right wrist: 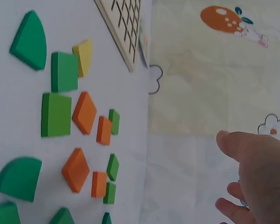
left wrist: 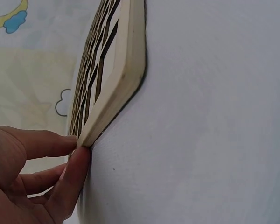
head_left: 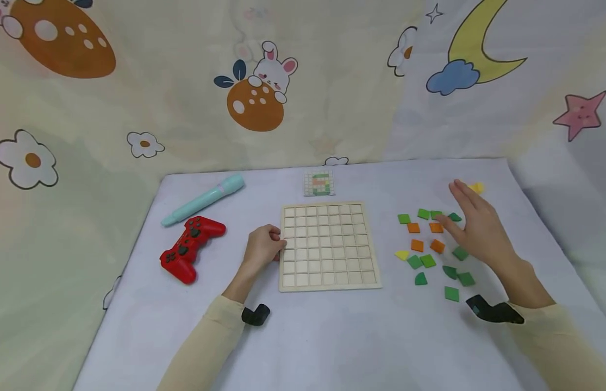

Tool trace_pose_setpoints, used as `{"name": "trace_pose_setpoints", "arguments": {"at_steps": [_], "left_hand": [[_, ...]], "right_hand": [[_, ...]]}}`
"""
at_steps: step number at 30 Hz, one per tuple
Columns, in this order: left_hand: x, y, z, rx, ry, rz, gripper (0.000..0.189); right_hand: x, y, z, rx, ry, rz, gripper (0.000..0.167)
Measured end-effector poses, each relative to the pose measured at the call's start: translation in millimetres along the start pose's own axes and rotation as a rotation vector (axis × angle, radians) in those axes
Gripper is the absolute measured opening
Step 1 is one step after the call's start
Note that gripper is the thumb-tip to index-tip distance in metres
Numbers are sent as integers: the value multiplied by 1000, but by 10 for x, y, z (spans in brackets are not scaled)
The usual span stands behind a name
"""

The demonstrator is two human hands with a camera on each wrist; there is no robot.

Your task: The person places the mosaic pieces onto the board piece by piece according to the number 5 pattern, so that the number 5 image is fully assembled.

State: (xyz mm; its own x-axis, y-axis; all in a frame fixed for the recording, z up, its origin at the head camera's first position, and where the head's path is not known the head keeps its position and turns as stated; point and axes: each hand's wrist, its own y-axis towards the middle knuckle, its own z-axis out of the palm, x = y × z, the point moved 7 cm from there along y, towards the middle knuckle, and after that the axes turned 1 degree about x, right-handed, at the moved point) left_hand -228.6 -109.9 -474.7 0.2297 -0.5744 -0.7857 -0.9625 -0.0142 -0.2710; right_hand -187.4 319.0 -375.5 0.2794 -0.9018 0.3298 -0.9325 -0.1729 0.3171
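A square wooden grid board [head_left: 329, 247] lies on the table between the hands, its cells bare. At its left edge, the left hand [head_left: 264, 244] pinches the frame between thumb and a finger; in the left wrist view the fingertips [left wrist: 79, 156] meet at that edge. The right hand [head_left: 483, 228] hovers with fingers extended over the right side of the table, holding nothing. Below and left of it are scattered small flat pieces: orange squares [head_left: 417, 246], green squares [head_left: 451, 294], green quarter-round pieces [head_left: 420, 279] and a yellow piece [head_left: 402, 254].
Behind the board lies a small pattern card [head_left: 319, 184] with a coloured grid. On the left are a red game controller [head_left: 189, 248] and a turquoise tube-like object [head_left: 205, 200]. Another yellow piece [head_left: 477, 188] sits beyond the right hand. A printed curtain [head_left: 332, 130] stands behind the table.
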Motion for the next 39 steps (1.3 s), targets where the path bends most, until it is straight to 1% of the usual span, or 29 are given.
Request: {"name": "trace_pose_setpoints", "arguments": {"at_steps": [4,7,11,14,17,20,25,29,36,39], "left_hand": [[23,-25,-40,-10,2,-3,28],[30,-37,-49,-6,-1,-2,29],[47,-57,-73,-20,3,-16,29],[54,-65,-80,-27,2,-17,29],[49,-69,-74,-24,-5,-7,29],[48,-69,-65,-23,-10,-1,29],[43,-63,-57,-24,-15,6,29],[32,-56,-51,-26,-10,19,29],[4,-36,-25,-25,4,40,28],[-15,-22,-10,-22,-2,51,28]], "right_hand": [[-260,43,31,143,6,117,67],[-423,86,84,259,-8,174,62],[-575,156,189,393,-33,194,59],[-661,202,269,467,-37,200,58],[-757,224,353,524,-48,211,55],[-867,222,445,562,-67,227,53],[-1002,215,559,598,-97,258,50],[-1029,233,598,610,-126,256,46],[-1018,265,589,600,-156,203,36],[-1035,258,581,603,-166,198,34]]}}
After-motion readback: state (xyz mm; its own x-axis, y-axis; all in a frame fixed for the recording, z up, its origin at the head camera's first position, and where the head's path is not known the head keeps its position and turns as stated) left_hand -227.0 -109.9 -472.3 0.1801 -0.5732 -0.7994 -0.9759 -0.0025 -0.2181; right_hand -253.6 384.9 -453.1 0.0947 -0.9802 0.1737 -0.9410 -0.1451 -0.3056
